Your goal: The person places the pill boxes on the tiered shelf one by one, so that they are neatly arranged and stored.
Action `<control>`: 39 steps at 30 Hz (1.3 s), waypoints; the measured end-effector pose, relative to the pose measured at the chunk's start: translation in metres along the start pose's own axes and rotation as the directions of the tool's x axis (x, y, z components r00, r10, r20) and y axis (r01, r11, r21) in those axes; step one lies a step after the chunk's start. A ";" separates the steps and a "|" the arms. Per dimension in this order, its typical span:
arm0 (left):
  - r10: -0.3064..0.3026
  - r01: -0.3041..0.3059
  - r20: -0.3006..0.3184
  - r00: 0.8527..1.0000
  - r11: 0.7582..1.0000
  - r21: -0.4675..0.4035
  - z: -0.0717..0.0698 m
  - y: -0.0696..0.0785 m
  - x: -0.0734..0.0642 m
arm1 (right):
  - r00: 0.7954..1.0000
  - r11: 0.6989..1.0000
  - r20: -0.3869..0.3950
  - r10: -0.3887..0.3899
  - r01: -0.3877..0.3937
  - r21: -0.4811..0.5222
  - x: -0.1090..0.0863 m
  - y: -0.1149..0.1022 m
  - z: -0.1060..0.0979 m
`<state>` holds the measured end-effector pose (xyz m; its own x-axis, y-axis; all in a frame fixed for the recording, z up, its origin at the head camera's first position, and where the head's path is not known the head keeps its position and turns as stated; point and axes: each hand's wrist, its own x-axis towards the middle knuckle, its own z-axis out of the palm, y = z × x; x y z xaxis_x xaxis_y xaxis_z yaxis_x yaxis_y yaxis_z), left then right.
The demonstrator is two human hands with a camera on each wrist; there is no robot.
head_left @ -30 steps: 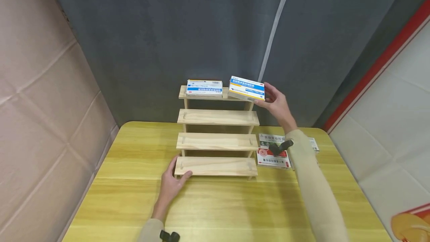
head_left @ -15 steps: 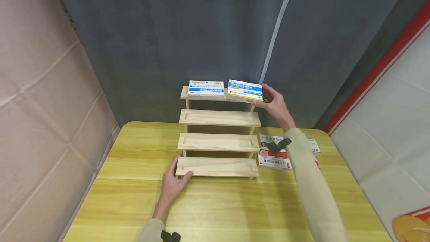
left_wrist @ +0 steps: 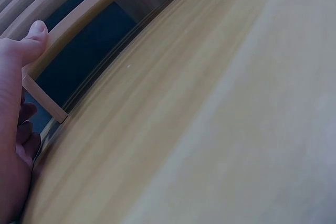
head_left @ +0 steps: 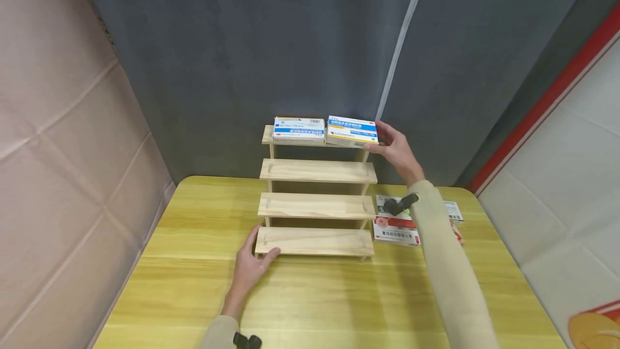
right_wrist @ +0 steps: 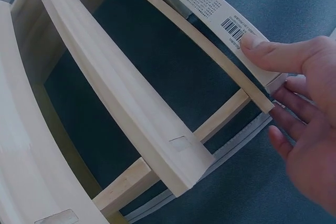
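A four-step wooden display rack stands on the table. My left hand grips the left end of its lowest step, thumb over the front edge and the other fingers around the side. At the right end of the top step, my right hand holds a white, blue and yellow medicine box by its right end. In the right wrist view the thumb presses the box's barcode side, close over the step. A matching medicine box lies on the left half of that step, right beside the held one.
Several more medicine boxes lie on the table right of the rack, among them a red and white one, partly hidden by the right forearm. Behind the rack hangs a grey curtain. The wooden tabletop extends around the rack.
The right hand has lowered the medicine box and shifted it left, closer to the matching box and straighter along the top step. The left hand keeps its grip on the rack.
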<state>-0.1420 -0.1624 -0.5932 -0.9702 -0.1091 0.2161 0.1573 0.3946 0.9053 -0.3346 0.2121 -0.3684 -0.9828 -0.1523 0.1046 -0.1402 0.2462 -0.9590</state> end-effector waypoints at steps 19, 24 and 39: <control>-0.020 0.020 0.007 1.000 0.998 -0.054 0.006 0.000 0.001 | 1.000 0.997 0.016 0.003 -0.001 -0.071 0.002 -0.001 0.000; -0.023 0.023 -0.003 1.000 0.998 -0.056 0.007 0.001 0.001 | 1.000 0.998 0.016 0.010 -0.009 -0.068 0.002 -0.002 0.003; -0.001 0.001 0.011 1.000 1.000 -0.021 0.006 0.005 -0.003 | 1.000 0.997 0.014 -0.013 0.014 -0.070 -0.004 0.001 -0.001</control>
<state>-0.1392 -0.1548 -0.5910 -0.9725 -0.0992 0.2109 0.1597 0.3752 0.9131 -0.3311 0.2137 -0.3694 -0.9792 -0.1686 0.1130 -0.1615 0.3101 -0.9369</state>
